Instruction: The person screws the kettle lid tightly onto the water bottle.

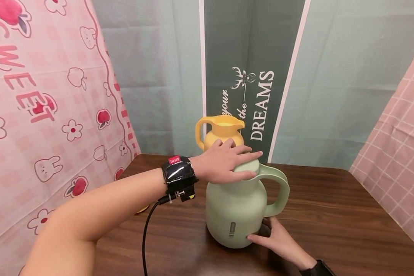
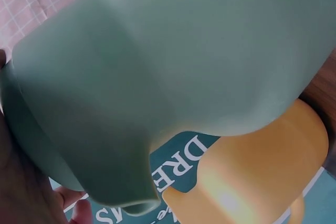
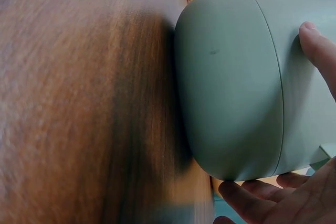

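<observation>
Green jug point(image 1: 236, 209) upright at the tabletop point(image 1: 334, 218); everything below placed from it. Left hand point(image 1: 222, 163) lies over its lid point(image 1: 247, 168), fingers straight and spread, not gripping. Right hand point(image 1: 277, 239) grasps the lower body, thumb on the near side, fingers round behind.

Head view gives the dark logo point(image 1: 232, 229) on the jug's near side; neither wrist view has it. Left wrist view adds the pouring lip point(image 2: 140, 206), which the left hand hides from the head camera. Right wrist view adds a seam point(image 3: 281, 85) round the lower body, plus fingertips tucked behind it.

Long axis near vertical, lid up. Handle point(image 1: 283, 193) points right of the jug; lip is on the side away from it.

Yellow jug point(image 1: 224, 135) just behind, slightly left; can't tell if touching. Table's back edge runs behind both, before the green curtain point(image 1: 151, 76). Right of the green jug, wood runs to the pink grid cloth point(image 1: 400, 149).
</observation>
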A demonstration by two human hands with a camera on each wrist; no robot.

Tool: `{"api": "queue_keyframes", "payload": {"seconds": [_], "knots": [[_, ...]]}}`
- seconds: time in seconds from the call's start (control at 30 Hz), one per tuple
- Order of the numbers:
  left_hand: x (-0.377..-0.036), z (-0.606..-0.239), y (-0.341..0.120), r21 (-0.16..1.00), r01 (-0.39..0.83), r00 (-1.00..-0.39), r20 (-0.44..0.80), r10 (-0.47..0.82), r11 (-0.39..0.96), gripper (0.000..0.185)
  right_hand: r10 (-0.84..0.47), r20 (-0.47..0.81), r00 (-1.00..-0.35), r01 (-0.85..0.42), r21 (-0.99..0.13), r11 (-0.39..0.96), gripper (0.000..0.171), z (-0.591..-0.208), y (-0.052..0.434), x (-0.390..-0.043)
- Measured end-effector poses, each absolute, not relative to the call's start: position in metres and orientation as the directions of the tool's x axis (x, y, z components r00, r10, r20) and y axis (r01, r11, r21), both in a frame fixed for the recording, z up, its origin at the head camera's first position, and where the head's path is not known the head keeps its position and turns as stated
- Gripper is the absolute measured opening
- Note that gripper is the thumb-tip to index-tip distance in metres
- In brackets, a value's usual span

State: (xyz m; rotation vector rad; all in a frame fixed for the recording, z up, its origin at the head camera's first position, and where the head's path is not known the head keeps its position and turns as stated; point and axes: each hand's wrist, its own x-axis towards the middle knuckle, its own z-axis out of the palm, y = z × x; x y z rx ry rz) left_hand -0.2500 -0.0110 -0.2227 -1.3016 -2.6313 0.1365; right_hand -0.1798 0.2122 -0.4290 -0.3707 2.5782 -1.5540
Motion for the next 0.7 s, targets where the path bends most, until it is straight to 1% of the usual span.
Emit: {"api": "queue_keyframes", "payload": {"seconds": [0.17,0.2,0.33,0.43,0.57,0.7], "knots": [[-0.2494,-0.2247,-0.0113,-0.137,0.771,-0.602,0.162,0.782,0.622,0.060,-0.260,0.001,-0.966,-0.117,-0.895,0.431,0.092,-0.4259,0.2113,-0.1816],[-0.2491,-0.2247,-0.0114,-0.130,0.768,-0.607,0.161,0.778,0.627,0.060,-0.249,-0.015,-0.968,-0.094,-0.902,0.422,0.092,-0.4251,0.2106,-0.1819],[-0.2473,-0.2239,-0.0103,-0.083,0.760,-0.632,0.141,0.762,0.645,0.063,-0.247,-0.038,-0.968,-0.072,-0.903,0.423,0.091,-0.4230,0.2103,-0.1814],[-0.2468,-0.2235,-0.0098,-0.057,0.756,-0.642,0.130,0.756,0.652,0.065,-0.249,-0.029,-0.968,-0.083,-0.900,0.427,0.091,-0.4241,0.2108,-0.1821],[-0.2463,-0.2235,-0.0096,-0.050,0.752,-0.648,0.130,0.751,0.657,0.068,-0.262,0.011,-0.965,-0.130,-0.887,0.443,0.091,-0.4262,0.2113,-0.1815],[-0.2454,-0.2238,-0.0092,-0.052,0.744,-0.656,0.132,0.743,0.666,0.069,-0.254,-0.006,-0.967,-0.112,-0.887,0.447,0.091,-0.4251,0.2102,-0.1803]]}}
